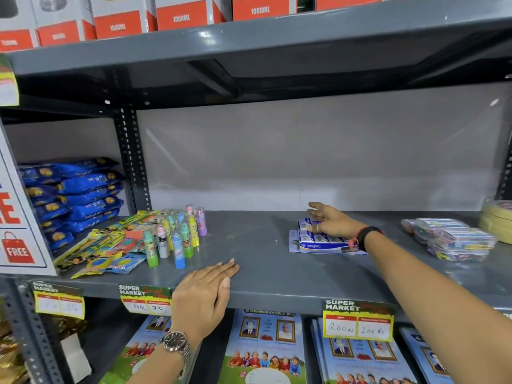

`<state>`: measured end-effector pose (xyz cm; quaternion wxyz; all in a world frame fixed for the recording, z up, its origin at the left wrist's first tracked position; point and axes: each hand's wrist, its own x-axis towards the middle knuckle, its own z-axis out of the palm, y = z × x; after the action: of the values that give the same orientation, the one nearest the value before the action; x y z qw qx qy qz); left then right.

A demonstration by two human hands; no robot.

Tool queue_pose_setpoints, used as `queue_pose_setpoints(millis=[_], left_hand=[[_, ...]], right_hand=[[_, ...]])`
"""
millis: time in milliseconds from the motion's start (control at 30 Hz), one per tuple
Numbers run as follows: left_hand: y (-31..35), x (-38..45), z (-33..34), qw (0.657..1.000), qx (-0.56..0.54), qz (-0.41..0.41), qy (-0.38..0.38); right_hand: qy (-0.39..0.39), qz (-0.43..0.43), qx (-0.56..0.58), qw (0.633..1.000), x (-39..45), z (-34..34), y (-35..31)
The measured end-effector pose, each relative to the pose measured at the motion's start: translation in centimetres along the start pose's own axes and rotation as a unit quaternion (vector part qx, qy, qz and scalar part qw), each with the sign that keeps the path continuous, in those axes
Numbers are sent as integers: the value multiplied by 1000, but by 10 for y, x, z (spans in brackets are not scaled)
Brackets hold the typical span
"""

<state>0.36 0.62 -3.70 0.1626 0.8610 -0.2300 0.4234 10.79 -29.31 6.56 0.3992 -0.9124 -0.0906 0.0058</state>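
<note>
A stack of blue and white stapler boxes (318, 241) marked kangaro lies on the grey metal shelf (257, 245), right of centre. My right hand (331, 220) reaches over the top boxes, fingers spread and fairly straight, touching them. My left hand (205, 292) rests flat on the shelf's front edge, fingers straight and together, holding nothing. A watch is on my left wrist and a dark band on my right wrist.
Several upright pastel tubes (177, 234) and flat colourful packets (105, 248) crowd the shelf's left. Clear packs (448, 238) sit at the right. Blue bags (74, 195) fill the left bay. Notebooks (263, 347) lie below; price tags (358, 321) hang on the edge.
</note>
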Motion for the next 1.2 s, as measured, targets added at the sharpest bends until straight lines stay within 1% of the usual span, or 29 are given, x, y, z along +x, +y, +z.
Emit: queue_pose_setpoints(millis=[67,167,267,367,467,533,600,767,967,1067,1100,1200], left_hand=[[0,3,-4,1000,-3,-8,-14],[4,17,-7,998,-16,-27,-48],[20,49,-3,993,-4,14,-120],[42,81,11,979,17,68,-192],[58,101,27,962,34,95,-255],[65,108,37,953,41,108,-280],[66,110,45,951,44,113,-284],[61,105,47,955,41,119,-268],[65,105,46,953,44,118,-274],[64,107,48,949,43,113,-290],[65,110,50,947,42,108,-299],[69,123,60,938,37,97,-330]], right_hand=[[52,-26,-32,998,-6,1,6],[128,-68,-121,982,-14,3,16],[150,-83,-164,971,-18,7,19],[163,-73,-189,966,-18,13,20],[172,-76,-192,963,-19,18,20],[173,-78,-194,962,-19,18,21],[174,-78,-201,961,-19,17,21],[163,-75,-218,959,-21,18,19],[143,-83,-210,964,-28,13,17],[163,-79,-229,957,-43,0,24],[157,-75,-249,953,-48,-5,27],[107,-41,-285,952,-67,-15,41]])
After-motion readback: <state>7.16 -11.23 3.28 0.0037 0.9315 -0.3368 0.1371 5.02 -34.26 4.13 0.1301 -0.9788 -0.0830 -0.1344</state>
